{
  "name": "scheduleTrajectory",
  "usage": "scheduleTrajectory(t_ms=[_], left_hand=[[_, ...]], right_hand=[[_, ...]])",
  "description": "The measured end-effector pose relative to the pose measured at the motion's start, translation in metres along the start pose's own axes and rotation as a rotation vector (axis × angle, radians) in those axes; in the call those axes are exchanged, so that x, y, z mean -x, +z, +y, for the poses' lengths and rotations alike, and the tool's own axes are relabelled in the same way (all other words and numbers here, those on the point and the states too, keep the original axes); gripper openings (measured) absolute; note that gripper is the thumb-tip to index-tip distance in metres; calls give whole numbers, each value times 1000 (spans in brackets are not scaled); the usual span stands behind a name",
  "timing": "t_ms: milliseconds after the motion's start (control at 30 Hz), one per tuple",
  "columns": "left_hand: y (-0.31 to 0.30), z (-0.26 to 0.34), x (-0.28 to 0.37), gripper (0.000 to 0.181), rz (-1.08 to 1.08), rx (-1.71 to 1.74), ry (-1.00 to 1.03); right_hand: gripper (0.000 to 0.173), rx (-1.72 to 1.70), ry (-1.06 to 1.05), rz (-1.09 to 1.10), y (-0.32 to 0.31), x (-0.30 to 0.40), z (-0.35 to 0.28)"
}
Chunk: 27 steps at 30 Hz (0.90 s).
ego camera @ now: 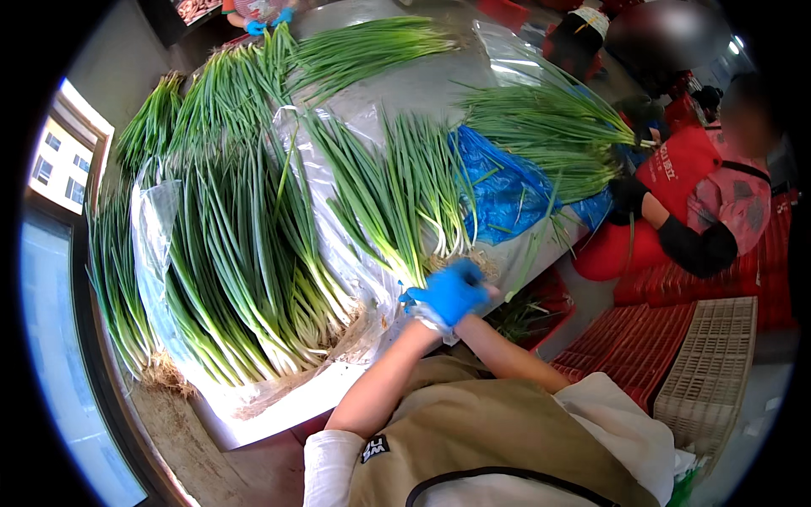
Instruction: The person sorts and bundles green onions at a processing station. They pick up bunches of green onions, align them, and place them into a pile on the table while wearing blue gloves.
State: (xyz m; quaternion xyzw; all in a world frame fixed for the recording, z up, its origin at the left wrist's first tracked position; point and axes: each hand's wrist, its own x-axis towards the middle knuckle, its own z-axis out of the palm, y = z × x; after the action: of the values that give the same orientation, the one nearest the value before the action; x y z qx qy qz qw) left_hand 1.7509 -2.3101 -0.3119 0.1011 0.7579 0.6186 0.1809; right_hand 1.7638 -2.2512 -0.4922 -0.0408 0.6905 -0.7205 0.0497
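Both of my hands, in blue gloves, overlap at the table's near edge. My left hand (pixel 421 304) closes around the white lower stems of a bunch of green onions (pixel 374 209), whose leaves fan away from me over the table. My right hand (pixel 461 288) is blurred and lies against the left; its fingers cannot be made out. Just beyond them lies another bunch of green onions (pixel 427 171), roots towards me. To the left, a large heap of green onions (pixel 234 253) rests on clear plastic sheeting (pixel 155 209).
Blue plastic (pixel 507 184) lies on the metal table (pixel 405 82). At the right, a person in a red apron (pixel 678 165) handles more green onions (pixel 538 120). Blue-gloved hands (pixel 269 22) work at the far side. Stacked red crates (pixel 621 342) and pale crates (pixel 706 355) stand at my right.
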Motion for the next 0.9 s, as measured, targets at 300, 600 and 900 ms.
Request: scheduleTrajectory(t_ms=[300,600,900], left_hand=[[-109,-146,2,41,184,840,-578],[-96,-150,0,37,-30,1092,-592],[-91,-137,11,43,-124,1086,-470]], right_hand=[[42,-734,687,-331,5,2,-110],[35,-287,716,-291,2,-2,-82],[39,-31,454,-603,16,8,-78]])
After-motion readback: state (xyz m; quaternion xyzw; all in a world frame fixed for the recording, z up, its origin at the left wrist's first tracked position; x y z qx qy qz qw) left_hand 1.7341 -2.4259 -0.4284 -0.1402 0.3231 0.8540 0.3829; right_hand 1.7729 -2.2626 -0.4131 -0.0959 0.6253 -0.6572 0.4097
